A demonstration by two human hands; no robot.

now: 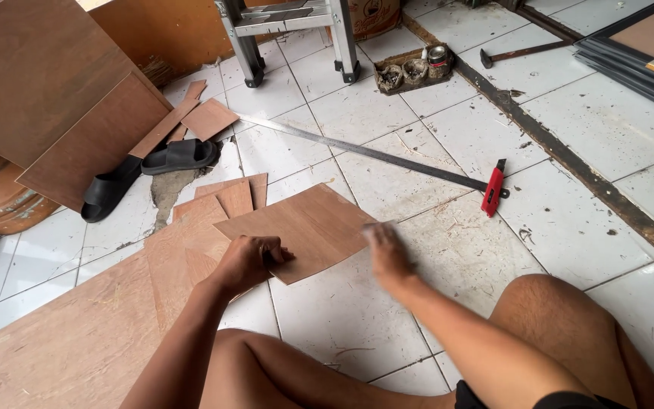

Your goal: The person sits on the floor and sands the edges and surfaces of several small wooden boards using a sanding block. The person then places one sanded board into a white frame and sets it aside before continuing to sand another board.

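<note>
Seated on white ceramic floor tiles (pixel 456 250), bare knees in the near foreground. Left hand (pixel 250 261) curled into a fist at the near left edge of a small brown rectangular plywood panel (pixel 304 223), fingers closed and apparently pinching that edge. Right hand (pixel 387 254) at the panel's right corner, blurred; impossible to tell whether open or closed, or whether touching the wood at all.

Panel lying flat in the middle of the scene, its left part overlapping several brown plywood offcuts (pixel 228 197) and its right part on bare tile. To the near left, a large brown plywood sheet (pixel 77 333) flat on the floor.

Judged from this: panel being steadied by one hand and worked or brushed at its right end by the other. Calls next for a firm hold on the near edge so the piece does not slide on the offcuts, and for a clear view of the right corner.

Just beyond the panel, a long grey metal bar with a red plastic head (pixel 493 189), lying diagonally. Far left, a pair of black rubber sandals (pixel 179 155) beside leaning brown boards (pixel 39 83). Far centre, the feet of a grey metal stepladder (pixel 289 30), then a shallow tray of small tins (pixel 414 70). Far right, a dark-headed hammer (pixel 520 53).
</note>
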